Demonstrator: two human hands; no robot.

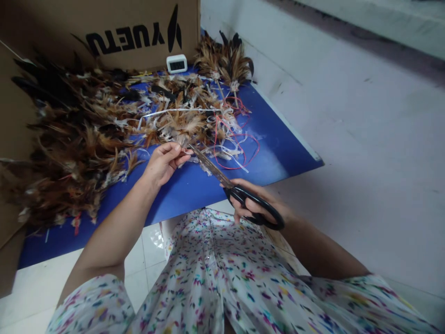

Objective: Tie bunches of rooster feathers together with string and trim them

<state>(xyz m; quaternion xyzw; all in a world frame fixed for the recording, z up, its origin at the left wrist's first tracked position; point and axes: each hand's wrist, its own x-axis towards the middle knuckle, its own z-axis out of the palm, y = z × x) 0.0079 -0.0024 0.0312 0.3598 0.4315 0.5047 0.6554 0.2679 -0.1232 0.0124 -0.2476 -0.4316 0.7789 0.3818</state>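
Black-handled scissors (255,204) are in my right hand (259,202), its fingers through the handle loops. Their blades point up and left, closed or nearly so, with the tips beside the fingertips of my left hand (166,162). That hand pinches the pale base of a brown feather bunch (182,125) near the front of the blue table (174,192). Exactly what lies between the left fingertips is too small to tell. Red string (257,150) and clear plastic strips (236,160) lie to the right of the feathers.
Loose brown and black feathers (79,139) heap over the table's left side. Tied feather bunches (225,62) stand at the back right, near a small white digital clock (176,64). A cardboard box (135,18) rises behind, and a pale wall (347,116) borders the right.
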